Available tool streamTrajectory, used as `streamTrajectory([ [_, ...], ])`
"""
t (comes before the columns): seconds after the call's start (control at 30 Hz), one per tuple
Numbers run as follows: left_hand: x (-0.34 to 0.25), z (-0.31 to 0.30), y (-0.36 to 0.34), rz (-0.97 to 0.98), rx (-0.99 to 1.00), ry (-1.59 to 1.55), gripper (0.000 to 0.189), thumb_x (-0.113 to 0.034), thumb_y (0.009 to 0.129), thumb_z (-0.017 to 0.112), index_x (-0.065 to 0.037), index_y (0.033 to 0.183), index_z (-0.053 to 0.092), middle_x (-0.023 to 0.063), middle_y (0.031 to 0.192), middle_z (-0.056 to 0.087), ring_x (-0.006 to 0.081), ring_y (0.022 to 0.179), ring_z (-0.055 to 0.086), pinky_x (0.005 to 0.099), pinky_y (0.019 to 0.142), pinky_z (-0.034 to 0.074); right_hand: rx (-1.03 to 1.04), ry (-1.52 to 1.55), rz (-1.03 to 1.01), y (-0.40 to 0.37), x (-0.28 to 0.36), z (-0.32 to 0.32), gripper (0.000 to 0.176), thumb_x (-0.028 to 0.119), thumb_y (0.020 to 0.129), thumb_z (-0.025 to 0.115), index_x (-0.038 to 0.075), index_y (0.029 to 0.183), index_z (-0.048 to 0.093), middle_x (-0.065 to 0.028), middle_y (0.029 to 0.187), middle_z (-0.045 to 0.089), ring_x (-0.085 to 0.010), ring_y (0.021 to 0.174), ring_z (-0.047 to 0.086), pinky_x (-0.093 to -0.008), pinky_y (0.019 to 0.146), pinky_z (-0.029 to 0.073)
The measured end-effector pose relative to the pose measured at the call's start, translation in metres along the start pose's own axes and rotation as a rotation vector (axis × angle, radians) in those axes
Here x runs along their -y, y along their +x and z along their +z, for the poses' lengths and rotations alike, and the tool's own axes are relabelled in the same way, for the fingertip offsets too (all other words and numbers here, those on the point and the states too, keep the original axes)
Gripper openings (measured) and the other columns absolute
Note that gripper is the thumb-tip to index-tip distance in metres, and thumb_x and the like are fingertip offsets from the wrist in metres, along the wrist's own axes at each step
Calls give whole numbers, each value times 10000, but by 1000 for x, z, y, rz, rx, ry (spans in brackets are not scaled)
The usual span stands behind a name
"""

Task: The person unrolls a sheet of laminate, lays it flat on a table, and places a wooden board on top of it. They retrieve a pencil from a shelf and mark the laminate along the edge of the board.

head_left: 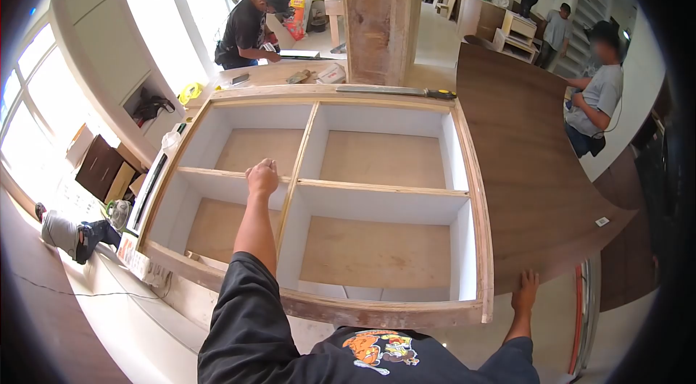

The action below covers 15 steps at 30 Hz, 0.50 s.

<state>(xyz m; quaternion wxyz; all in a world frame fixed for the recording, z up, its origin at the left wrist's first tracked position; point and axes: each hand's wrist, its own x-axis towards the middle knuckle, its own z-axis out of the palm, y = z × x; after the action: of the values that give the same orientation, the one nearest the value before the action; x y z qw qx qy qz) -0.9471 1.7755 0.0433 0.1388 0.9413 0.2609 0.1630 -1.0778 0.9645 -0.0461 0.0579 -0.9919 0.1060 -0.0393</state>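
A large wooden cabinet frame with white-lined compartments lies in front of me, its open side up. My left hand is closed at the thin wooden divider between the left compartments, with the fingers curled over it. To the right is a big dark brown wood-grain panel with a curved edge. My right hand touches its near edge, fingers stretched out on top; the thumb is hard to make out. A long flat tool with a black and yellow handle rests along the frame's far rim.
Behind the frame stands a wooden post. One person bends over the far worktable, another stands beside the brown panel, and two more are farther back. A power tool and boxes sit at left. A small white label lies on the panel.
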Motion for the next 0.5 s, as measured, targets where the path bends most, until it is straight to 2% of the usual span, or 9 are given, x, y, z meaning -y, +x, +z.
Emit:
streamTrajectory([
  [0.37,1,1,0,-12,22,8,332,-336,997,416,-118,1006,666,125,1001,701,306,1009,632,423,996,365,-81,38,-50,3,-21,23,590,-12,737,658,14,1316,547,-201,1470,405,-419,1391,298,-459,1144,300],
  [0.5,2,2,2,-18,22,-1,334,-339,997,415,-115,1007,662,129,996,701,309,1009,632,427,999,364,-37,46,-35,2,-12,11,604,-13,729,663,8,1320,543,-207,1467,405,-424,1390,297,-462,1146,296],
])
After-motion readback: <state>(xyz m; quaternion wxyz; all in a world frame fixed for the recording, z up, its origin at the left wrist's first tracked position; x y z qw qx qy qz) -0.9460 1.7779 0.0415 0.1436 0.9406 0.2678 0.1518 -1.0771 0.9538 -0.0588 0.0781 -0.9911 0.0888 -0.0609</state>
